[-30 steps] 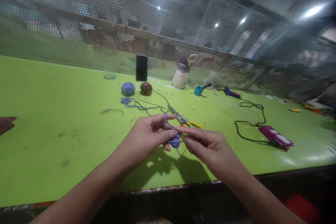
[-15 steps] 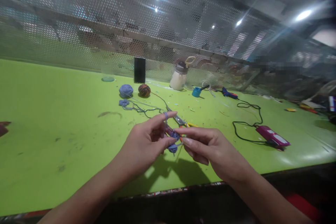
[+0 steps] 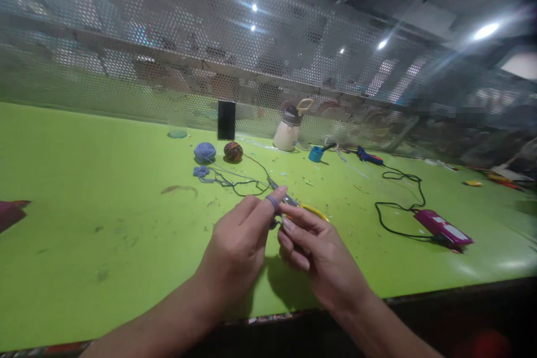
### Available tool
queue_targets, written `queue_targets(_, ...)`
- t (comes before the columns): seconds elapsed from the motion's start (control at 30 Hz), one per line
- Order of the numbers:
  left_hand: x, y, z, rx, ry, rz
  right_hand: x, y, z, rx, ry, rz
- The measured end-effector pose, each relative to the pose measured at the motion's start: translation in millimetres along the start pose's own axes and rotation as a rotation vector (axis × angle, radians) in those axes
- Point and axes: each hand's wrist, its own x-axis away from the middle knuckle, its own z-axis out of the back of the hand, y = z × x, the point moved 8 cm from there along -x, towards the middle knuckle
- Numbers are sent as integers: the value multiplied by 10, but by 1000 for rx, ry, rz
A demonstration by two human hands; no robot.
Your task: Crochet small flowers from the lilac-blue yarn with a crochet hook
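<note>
My left hand is raised over the green table with blue yarn looped around its index finger. My right hand presses against it, fingertips pinching at the same yarn; the small blue crochet piece is hidden between the two hands. A strand runs back from the hands to a blue yarn ball and a small blue crocheted bit. Yellow-handled scissors lie just behind my fingers.
A dark multicoloured yarn ball, a black box, a white bottle and a blue cup stand near the perforated metal screen. A pink device with a black cable lies at the right. A dark red object sits at the left edge.
Both hands have drawn closer together and turned, so the blue crochet piece seen hanging between them earlier is now covered. The yarn loop stays on my left index finger.
</note>
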Motion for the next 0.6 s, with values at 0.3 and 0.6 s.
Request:
queue_targets(0.3, -59, -386, -130, 893, -184, 726, 99, -100, 63, 234, -75, 171)
queue_targets(0.6, 16, -339, -144, 941, -238, 785, 203, -462, 94, 699, -75, 287)
